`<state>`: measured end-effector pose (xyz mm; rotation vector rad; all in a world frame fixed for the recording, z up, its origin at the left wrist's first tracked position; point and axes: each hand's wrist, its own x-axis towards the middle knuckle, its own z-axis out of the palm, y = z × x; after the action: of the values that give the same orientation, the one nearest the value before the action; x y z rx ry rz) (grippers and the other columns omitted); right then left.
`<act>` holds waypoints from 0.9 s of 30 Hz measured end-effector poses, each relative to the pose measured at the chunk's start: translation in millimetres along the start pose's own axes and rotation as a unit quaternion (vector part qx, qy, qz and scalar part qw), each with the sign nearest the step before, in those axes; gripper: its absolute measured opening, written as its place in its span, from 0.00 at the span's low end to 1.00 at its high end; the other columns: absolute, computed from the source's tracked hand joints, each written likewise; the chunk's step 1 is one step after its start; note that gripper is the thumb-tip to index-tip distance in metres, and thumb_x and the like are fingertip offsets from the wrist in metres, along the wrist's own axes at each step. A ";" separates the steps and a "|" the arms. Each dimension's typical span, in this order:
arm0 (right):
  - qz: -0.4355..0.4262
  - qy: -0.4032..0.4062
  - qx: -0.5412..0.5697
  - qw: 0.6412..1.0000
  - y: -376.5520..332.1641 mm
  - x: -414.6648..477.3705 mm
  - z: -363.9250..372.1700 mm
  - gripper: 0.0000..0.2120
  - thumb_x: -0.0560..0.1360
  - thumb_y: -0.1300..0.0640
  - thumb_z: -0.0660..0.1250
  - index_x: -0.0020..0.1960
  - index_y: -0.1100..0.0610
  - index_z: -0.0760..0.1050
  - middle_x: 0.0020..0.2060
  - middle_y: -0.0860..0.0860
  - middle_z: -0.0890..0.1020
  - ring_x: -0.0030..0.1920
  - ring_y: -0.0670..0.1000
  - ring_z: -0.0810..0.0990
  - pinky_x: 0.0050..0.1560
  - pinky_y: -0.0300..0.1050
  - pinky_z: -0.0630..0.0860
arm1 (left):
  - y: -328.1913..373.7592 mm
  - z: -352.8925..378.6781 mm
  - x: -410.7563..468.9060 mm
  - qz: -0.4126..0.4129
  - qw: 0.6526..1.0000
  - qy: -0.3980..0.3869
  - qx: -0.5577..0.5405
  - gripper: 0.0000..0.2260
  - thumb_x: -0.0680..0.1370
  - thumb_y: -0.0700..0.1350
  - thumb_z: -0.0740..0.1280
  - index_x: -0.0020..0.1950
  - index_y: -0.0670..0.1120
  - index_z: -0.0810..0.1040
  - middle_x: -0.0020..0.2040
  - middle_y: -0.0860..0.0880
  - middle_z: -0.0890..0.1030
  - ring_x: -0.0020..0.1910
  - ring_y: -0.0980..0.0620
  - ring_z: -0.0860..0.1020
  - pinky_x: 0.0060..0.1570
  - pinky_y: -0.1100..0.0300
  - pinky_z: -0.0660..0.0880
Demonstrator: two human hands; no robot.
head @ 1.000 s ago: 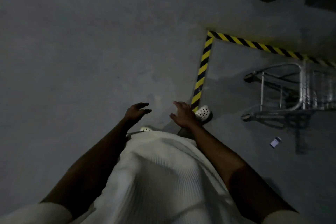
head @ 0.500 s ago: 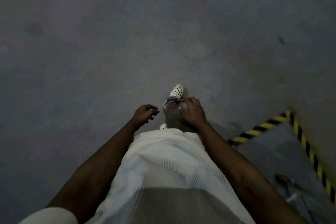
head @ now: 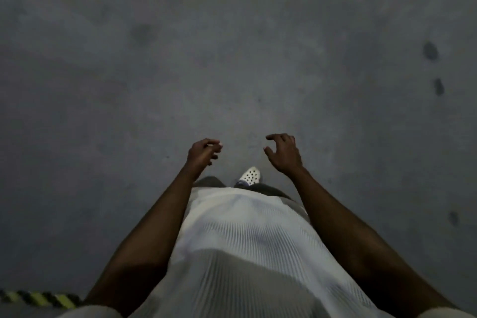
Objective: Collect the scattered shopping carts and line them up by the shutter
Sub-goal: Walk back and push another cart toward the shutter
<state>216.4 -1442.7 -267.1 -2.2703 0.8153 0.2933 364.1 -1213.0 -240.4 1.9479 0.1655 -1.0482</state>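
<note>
Concrete floor (head: 116,90), dark stains (head: 430,51), striped tape (head: 38,299) lower-left

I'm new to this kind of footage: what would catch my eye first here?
Two forearms reach forward from the bottom, the left hand and right hand loosely curled and empty above a grey concrete floor. Between them show a ribbed white shirt and one white perforated shoe; yellow-black tape marks the bottom left corner.

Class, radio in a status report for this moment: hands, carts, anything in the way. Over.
Left hand open, empty. Right hand open, empty. No cart in view. Concrete floor ahead; striped tape lower left.
</note>
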 end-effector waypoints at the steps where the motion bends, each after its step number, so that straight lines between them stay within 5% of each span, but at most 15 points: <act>1: -0.009 0.000 0.003 1.000 -6.9 17.5 -14.6 0.19 0.80 0.51 0.69 0.70 0.55 0.76 0.67 0.59 0.75 0.72 0.60 0.67 0.67 0.59 0.71 | 19.8 3.2 8.1 0.002 0.999 0.005 -0.035 0.07 0.79 0.47 0.72 0.56 0.47 0.83 0.49 0.45 0.86 0.41 0.49 0.82 0.40 0.57 0.75; 8: -0.011 -0.030 0.024 0.999 -20.5 132.8 -75.2 0.18 0.79 0.48 0.69 0.66 0.54 0.78 0.63 0.58 0.79 0.69 0.60 0.71 0.68 0.48 0.65 | 136.3 25.4 99.8 -0.003 0.987 0.017 -0.160 0.09 0.80 0.43 0.71 0.59 0.41 0.81 0.45 0.44 0.83 0.33 0.52 0.78 0.32 0.61 0.71; 11: 0.015 -0.046 0.023 0.999 -12.9 192.9 -97.4 0.18 0.79 0.47 0.68 0.66 0.53 0.78 0.63 0.56 0.80 0.68 0.59 0.72 0.61 0.38 0.60 | 183.0 39.5 157.5 -0.012 0.987 0.013 -0.161 0.08 0.80 0.44 0.70 0.57 0.43 0.83 0.46 0.44 0.84 0.37 0.49 0.79 0.36 0.58 0.72; 18: 0.089 -0.008 0.095 0.991 -35.9 368.5 -187.7 0.16 0.80 0.52 0.71 0.66 0.53 0.79 0.63 0.56 0.80 0.69 0.58 0.72 0.68 0.47 0.68 | 350.0 56.7 318.8 -0.002 0.993 -0.059 -0.099 0.05 0.78 0.46 0.73 0.49 0.45 0.83 0.45 0.43 0.84 0.37 0.48 0.79 0.37 0.58 0.72; 27: 0.121 0.115 0.193 0.967 -88.3 570.0 -342.9 0.13 0.81 0.50 0.70 0.64 0.50 0.80 0.61 0.53 0.80 0.66 0.54 0.72 0.66 0.46 0.70 | 601.0 103.4 456.2 0.061 0.988 -0.144 0.018 0.09 0.78 0.51 0.72 0.55 0.48 0.83 0.48 0.47 0.87 0.44 0.46 0.85 0.44 0.53 0.78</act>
<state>707.4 -1896.0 -206.4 -1.8593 1.1643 -0.0235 879.9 -1772.5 -209.4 1.7897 -0.1323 -1.2428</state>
